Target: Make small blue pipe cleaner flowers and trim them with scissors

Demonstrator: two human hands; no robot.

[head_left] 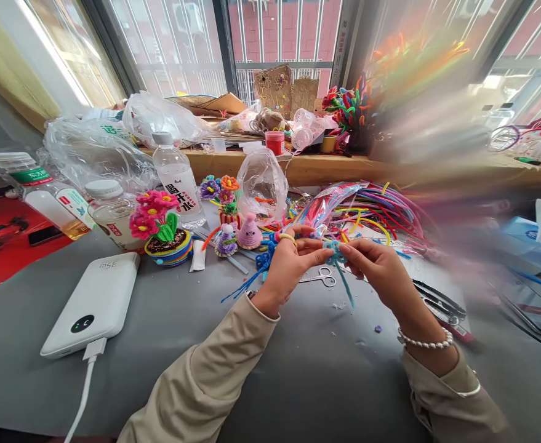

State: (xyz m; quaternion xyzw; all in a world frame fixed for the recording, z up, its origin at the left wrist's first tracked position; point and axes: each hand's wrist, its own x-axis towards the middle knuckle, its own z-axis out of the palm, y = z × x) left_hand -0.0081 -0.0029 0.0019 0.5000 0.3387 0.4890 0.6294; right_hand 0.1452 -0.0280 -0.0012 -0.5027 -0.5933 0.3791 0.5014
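Note:
Both my hands meet above the grey table (168, 320) and pinch a teal pipe cleaner (333, 251) bent into small loops. My left hand (291, 261) grips its left side with closed fingers. On the right side, my right hand (378, 267) pinches the loops between thumb and forefinger. The cleaner's loose tail hangs down toward the table. Small scissors (323, 278) lie just beneath the hands. A bundle of coloured pipe cleaners (376, 212) lies behind them.
A white power bank (95, 301) with a cable lies at the left. Water bottles (178, 178), a pipe-cleaner flower pot (162, 231), small figures (249, 232) and plastic bags stand behind. Pliers (440, 304) lie at the right. The right side is blurred.

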